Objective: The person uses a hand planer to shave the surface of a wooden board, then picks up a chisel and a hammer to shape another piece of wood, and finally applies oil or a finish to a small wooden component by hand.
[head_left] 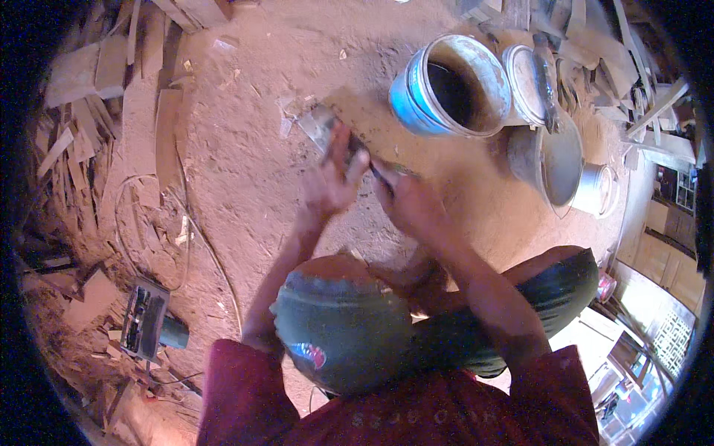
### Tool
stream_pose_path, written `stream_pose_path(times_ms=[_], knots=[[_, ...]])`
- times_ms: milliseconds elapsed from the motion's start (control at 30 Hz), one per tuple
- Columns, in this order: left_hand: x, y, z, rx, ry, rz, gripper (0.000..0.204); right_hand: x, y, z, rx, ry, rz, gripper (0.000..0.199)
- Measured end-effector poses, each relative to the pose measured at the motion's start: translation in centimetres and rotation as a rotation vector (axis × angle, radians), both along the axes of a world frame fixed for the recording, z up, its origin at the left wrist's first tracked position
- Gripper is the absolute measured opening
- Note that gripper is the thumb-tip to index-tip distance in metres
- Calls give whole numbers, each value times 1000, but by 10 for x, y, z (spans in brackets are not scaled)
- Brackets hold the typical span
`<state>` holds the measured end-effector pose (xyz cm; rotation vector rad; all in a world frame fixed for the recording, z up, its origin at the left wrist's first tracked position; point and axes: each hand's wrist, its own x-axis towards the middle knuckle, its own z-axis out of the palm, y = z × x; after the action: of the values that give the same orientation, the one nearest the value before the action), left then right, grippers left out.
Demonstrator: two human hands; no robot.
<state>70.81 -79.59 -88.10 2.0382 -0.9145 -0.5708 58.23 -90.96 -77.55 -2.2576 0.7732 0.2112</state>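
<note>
A flat grey metal blade (pixel 318 125) with a dark handle lies low over the dirt floor, slanting up to the left; motion blur hides its exact kind. My right hand (pixel 410 202) is closed round the dark handle end. Across the blade's near part, my left hand (pixel 331 178) has its fingers and thumb pressed on the metal, a little left of the right hand. Dark specks and a damp-looking brown patch of ground (pixel 372 123) spread beside the blade.
A blue bucket (pixel 410 93) with dark contents stands at the far right, beside a white lidded bucket (pixel 525 83) and a tipped grey bucket (pixel 554 160). Wood scraps (pixel 89 134) pile up on the left, near a looped cable (pixel 199 230) and an open metal box (pixel 145 320).
</note>
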Motion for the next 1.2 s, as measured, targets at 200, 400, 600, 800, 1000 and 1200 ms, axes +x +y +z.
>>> stream_pose_path(times_ms=[200,400,600,800,1000,1200], knots=[[-40,15,-5,-185,-264,48,68,-40,15,5,-307,47,200,38],[-59,26,-15,-74,-148,35,72,-54,18,2,-264,112,218,41],[-7,-6,-1,-33,-111,-36,77,5,-10,4,-192,-62,72,45],[-70,27,5,52,-41,-110,71,-68,18,-1,-233,132,153,48],[-27,9,-18,-178,-204,-3,72,-16,10,9,-190,186,106,47],[-26,17,-21,-172,-141,-1,75,-11,14,20,-162,217,96,46]])
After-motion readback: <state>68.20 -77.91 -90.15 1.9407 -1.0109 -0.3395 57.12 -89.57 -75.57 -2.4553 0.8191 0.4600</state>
